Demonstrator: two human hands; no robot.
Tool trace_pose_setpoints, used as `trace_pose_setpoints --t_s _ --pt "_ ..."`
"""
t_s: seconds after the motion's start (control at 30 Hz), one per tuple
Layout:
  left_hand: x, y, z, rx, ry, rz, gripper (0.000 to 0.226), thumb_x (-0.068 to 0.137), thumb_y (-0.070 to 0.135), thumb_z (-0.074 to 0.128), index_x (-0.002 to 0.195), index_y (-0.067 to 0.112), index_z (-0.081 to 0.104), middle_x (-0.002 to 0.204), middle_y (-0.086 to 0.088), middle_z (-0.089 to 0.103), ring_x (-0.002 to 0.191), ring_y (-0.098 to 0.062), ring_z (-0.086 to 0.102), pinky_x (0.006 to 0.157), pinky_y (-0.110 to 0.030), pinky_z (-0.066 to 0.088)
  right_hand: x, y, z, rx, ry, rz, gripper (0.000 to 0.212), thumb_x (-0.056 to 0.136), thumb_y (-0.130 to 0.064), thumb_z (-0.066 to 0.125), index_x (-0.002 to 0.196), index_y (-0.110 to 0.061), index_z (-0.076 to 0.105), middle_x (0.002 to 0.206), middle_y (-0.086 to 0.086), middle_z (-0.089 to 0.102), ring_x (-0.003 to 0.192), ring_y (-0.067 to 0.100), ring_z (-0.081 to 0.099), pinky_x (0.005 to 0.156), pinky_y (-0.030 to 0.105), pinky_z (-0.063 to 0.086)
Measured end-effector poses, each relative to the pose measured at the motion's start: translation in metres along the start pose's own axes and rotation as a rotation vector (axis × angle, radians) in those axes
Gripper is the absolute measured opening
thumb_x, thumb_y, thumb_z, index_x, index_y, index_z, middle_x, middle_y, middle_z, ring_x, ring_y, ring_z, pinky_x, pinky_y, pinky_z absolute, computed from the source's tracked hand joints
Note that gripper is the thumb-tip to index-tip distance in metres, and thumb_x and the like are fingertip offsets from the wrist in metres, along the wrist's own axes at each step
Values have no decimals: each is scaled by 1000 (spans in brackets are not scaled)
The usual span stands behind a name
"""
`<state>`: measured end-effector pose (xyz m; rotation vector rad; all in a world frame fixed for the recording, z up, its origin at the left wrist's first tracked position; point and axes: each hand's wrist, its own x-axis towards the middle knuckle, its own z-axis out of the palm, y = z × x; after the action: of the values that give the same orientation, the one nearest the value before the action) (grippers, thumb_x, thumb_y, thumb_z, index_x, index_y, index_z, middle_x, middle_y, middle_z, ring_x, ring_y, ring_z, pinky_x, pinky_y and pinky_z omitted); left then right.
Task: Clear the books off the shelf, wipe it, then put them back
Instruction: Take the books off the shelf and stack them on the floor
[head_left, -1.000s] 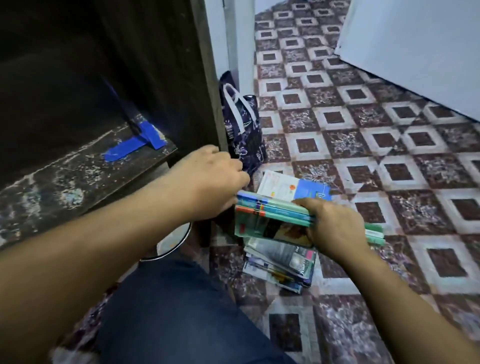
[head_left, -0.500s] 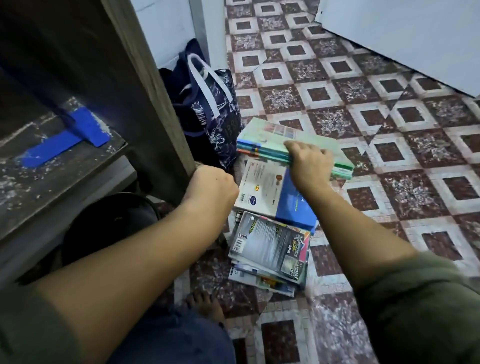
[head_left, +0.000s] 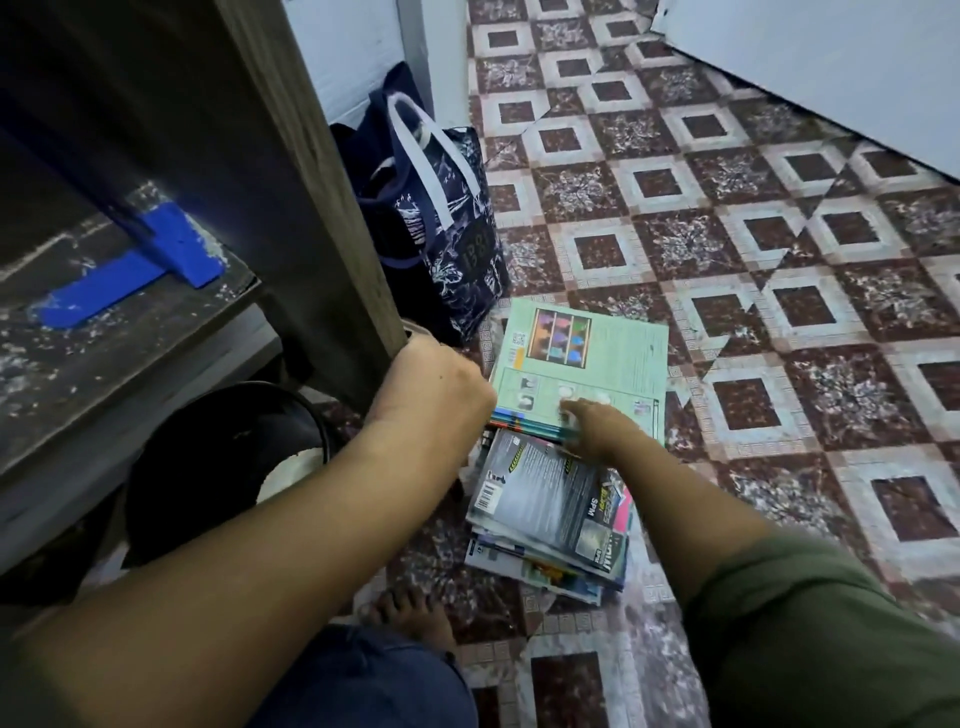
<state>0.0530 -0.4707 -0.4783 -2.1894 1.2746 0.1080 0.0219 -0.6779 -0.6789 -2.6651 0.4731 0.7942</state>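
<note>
On your left, the shelf (head_left: 119, 332) is bare and dusty, with blue tape (head_left: 130, 275) on it. Your left hand (head_left: 434, 382) is curled by the shelf's side wall; I cannot tell if it grips anything. Your right hand (head_left: 592, 423) holds the edge of the green books (head_left: 584, 364), flat on the floor beside the other pile of books (head_left: 556, 509). You seem to be clearing. Next, let go and wipe the shelf.

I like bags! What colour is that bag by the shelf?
Dark navy fabric bag with white print and white handles, head view.
</note>
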Motion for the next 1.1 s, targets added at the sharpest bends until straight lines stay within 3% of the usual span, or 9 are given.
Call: trace_pose_setpoints --t_s 0.1,0.17,0.23,0.33,0.47,0.6,0.87,1.0,1.1 --pt "-39 -23 5 -88 439 232 17 70 1 68 65 15 60 65 -4 59 59 -20 56 64 -29 46 -37 -27 -29 44 14 -74 58 93 -35 60 146 -21 39 142 10 49 127 28 48 101 36 41" --pt "-74 -42 27 -101 531 228 23 85 3 50 72 16 63 69 -1 58 66 -22 58 73 -36 53 -72 -56 -51 30 76 -197 46 95 -36 58 137 -20 51 137 8 55 122 27 52 97 36 44" --pt "-121 -62 33 -152 457 69 23 85 12 47 85 20 68 78 1 64 73 -22 62 71 -37 50 -114 -95 -74 -1 150 -332 38 94 -38 57 128 -21 57 129 7 60 115 26 56 91 35 47" --pt "-195 -96 55 -315 263 -324 29 67 19 79 95 19 71 84 -1 69 75 -25 69 63 -37 55 -179 -163 -107 -46 251 -555 35 91 -40 58 124 -27 59 123 4 63 114 25 57 90 36 49" --pt "-294 -125 67 -485 104 -834 49 76 39 74 121 28 60 119 -2 62 103 -30 63 82 -40 53 -238 -267 -133 -112 307 -808 32 91 -33 56 121 -24 61 121 5 64 112 26 57 90 37 49" --pt "-373 -134 82 -476 322 -1148 45 71 27 80 112 15 66 100 -16 63 91 -41 60 77 -49 53 -277 -374 -130 -200 305 -957 31 92 -32 55 121 -22 61 122 10 61 114 30 56 90 38 49" --pt "-473 -135 106 -295 817 -1565 38 79 38 56 109 17 64 119 -11 56 114 -40 48 96 -48 36 -290 -479 -74 -241 318 -988 34 92 -29 54 125 -22 58 124 11 61 112 31 59 88 37 48" --pt "-492 -136 107 -243 839 -1855 57 77 29 67 128 14 45 147 -18 31 129 -47 31 100 -57 32 -261 -490 -42 -439 221 -957 38 91 -30 56 129 -25 55 125 10 59 113 32 58 91 38 50" --pt "-501 -139 115 -258 840 -1857 74 77 28 71 139 11 35 152 -23 20 135 -48 22 108 -58 27 -237 -501 -25 -441 249 -959 48 91 -26 53 139 -24 44 147 12 39 130 33 44 103 42 43"
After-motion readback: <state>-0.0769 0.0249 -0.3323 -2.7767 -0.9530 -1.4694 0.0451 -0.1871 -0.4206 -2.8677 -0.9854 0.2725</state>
